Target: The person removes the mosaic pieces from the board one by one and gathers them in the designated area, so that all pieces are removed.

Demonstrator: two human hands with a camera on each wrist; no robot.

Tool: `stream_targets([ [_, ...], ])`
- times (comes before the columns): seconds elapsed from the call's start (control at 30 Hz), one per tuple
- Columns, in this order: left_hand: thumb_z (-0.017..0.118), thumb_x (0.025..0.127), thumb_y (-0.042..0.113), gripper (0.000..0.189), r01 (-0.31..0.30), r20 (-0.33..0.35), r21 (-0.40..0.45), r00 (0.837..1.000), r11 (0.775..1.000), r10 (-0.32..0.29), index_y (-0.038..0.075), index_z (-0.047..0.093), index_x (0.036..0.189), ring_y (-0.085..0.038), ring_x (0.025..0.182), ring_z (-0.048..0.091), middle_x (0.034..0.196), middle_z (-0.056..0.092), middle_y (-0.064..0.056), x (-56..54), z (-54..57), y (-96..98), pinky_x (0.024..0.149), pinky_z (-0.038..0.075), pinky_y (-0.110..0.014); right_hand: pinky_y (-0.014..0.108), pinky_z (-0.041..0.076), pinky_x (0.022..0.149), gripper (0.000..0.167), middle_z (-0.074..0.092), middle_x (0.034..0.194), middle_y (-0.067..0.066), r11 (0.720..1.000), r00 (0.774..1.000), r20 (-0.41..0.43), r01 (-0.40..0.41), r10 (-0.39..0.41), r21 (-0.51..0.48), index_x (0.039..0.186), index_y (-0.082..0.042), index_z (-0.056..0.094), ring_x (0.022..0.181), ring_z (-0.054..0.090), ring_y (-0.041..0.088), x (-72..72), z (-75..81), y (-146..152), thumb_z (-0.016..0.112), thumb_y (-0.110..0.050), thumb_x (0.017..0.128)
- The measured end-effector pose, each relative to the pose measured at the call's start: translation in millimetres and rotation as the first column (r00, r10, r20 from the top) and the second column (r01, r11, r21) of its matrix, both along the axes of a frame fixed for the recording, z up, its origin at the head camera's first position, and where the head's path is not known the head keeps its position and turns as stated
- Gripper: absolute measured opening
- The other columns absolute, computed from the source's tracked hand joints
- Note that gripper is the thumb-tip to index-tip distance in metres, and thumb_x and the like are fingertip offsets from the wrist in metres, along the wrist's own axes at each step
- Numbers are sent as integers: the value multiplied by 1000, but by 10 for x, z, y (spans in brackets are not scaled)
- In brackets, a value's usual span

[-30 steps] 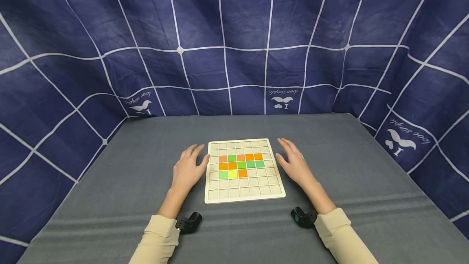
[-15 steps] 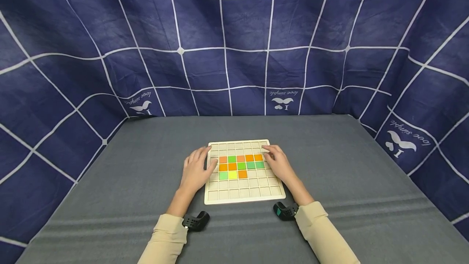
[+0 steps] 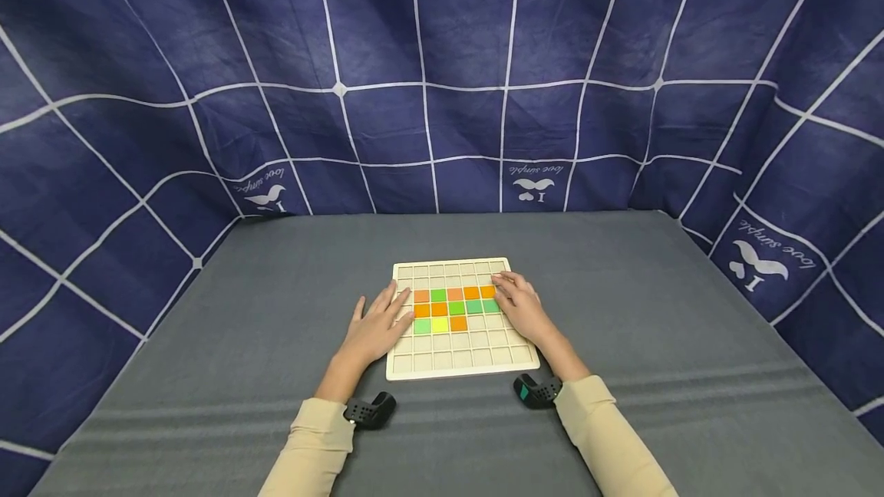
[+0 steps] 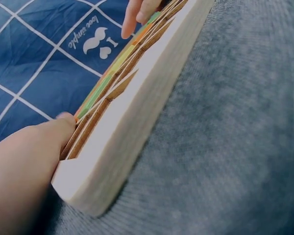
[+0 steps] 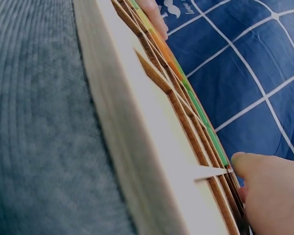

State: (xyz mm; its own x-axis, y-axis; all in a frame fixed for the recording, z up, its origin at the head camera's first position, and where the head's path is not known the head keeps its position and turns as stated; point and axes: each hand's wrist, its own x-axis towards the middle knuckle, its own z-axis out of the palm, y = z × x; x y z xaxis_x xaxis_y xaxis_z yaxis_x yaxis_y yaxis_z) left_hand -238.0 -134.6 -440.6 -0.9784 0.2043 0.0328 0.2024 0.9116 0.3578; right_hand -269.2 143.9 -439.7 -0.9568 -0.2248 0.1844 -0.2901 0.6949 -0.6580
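A pale wooden grid board [image 3: 461, 363] lies on the grey table in the head view, with several coloured square tiles [image 3: 439, 310] set in three rows across its middle. My left hand [image 3: 375, 333] rests at the board's left side with fingers spread; its thumb [image 4: 64, 120] reaches the left end of the tiles. On the opposite side my right hand [image 3: 522, 308] bends over the edge, fingertips touching the orange and teal tiles at the right ends of the upper rows. Its thumb [image 5: 245, 161] meets the end of a green tile [image 5: 217, 146].
Grey cloth [image 3: 276, 274] covers the table around the board. A blue curtain with white lines [image 3: 470, 121] hangs behind and at both sides. Black wrist devices [image 3: 371, 410] sit on both wrists, below beige sleeves.
Both hands have moved inward from beside the board onto its left and right sides. In the last half second the left fingers have spread and slid toward the tiles; the right hand hardly moved.
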Motion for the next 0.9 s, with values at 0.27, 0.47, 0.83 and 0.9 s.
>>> stream_targets([
  [0.27,32,94,53,59,-11,24,2,1000,1000,11,25,24,145,-23,141,17,154,13,-3,-1,9,-4,112,-3,-54,53,25,104,35,41,139,13,999,999,-37,-20,22,44,128,-8,53,127,34,35,0,-7,-1,47,-20,95],
  [0.47,32,94,51,58,-9,7,12,1000,1000,9,23,26,145,-24,141,18,154,15,-4,2,1,-3,111,-2,-55,53,24,104,37,41,139,13,998,999,-34,-19,21,58,130,-8,51,126,34,34,10,8,-12,46,-20,95],
  [0.83,33,94,51,58,-6,7,16,1000,1000,6,25,27,144,-23,141,18,153,16,-3,-15,-17,2,112,-2,-55,53,26,101,33,42,138,12,994,999,-41,-4,9,111,127,-9,52,124,36,33,29,6,-14,41,-17,97],
  [0.9,33,94,51,58,-10,11,14,1000,1000,10,25,26,144,-23,141,18,154,15,-3,-22,-20,3,112,-2,-55,53,27,100,32,43,137,12,994,999,-44,-2,7,112,126,-9,52,123,37,33,28,8,-20,40,-16,97],
])
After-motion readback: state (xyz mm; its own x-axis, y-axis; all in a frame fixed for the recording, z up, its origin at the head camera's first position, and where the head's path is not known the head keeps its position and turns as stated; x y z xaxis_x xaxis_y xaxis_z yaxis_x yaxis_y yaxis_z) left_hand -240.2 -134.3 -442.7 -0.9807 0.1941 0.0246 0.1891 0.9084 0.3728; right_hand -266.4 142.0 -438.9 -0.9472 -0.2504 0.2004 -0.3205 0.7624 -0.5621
